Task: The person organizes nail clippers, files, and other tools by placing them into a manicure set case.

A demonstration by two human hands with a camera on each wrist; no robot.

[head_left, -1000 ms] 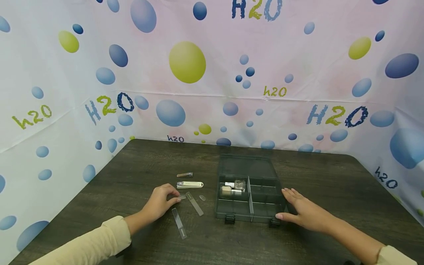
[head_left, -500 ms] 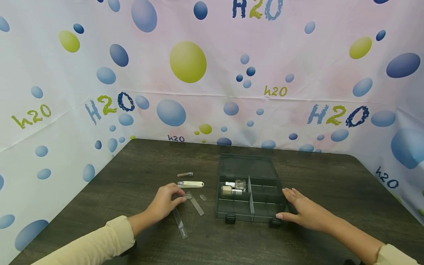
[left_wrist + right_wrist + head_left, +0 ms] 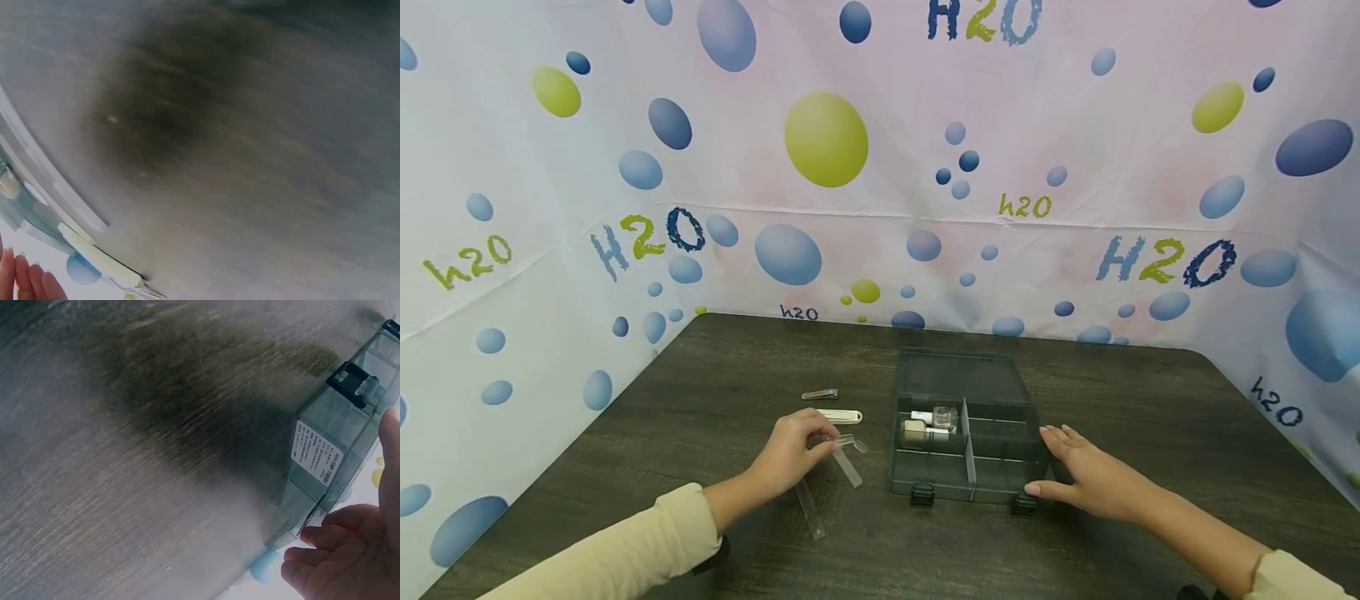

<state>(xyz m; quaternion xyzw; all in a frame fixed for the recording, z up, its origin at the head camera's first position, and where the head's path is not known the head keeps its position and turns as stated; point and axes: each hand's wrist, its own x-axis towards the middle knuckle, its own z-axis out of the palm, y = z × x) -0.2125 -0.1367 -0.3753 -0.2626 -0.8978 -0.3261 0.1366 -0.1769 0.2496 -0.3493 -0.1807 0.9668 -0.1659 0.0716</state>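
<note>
My left hand (image 3: 793, 450) pinches a small clear plastic piece (image 3: 846, 440) between thumb and fingers; its exact kind is too small to tell. It hovers over two clear flat strips, one (image 3: 850, 472) by the fingertips and another (image 3: 810, 510) nearer me. A small clear oval piece (image 3: 861, 447) lies just beyond the held piece. Behind the hand is a cream nail clipper (image 3: 844, 416), partly covered by it. My right hand (image 3: 1093, 479), fingers extended, touches the right side of an open dark translucent organizer box (image 3: 942, 492). A printed label (image 3: 317, 452) shows on the box in the right wrist view.
A smaller metal nail clipper (image 3: 820, 394) lies farther back on the dark wooden table (image 3: 760, 358). Small bottles (image 3: 914, 431) sit in the box's back left compartment. Its lid (image 3: 958, 375) is tipped back, away from me. A patterned curtain (image 3: 880, 192) hangs behind the table.
My left hand has moved right with the clear piece, from left of the strips to near the oval piece, now covering part of the cream clipper. The right hand stays at the box.
</note>
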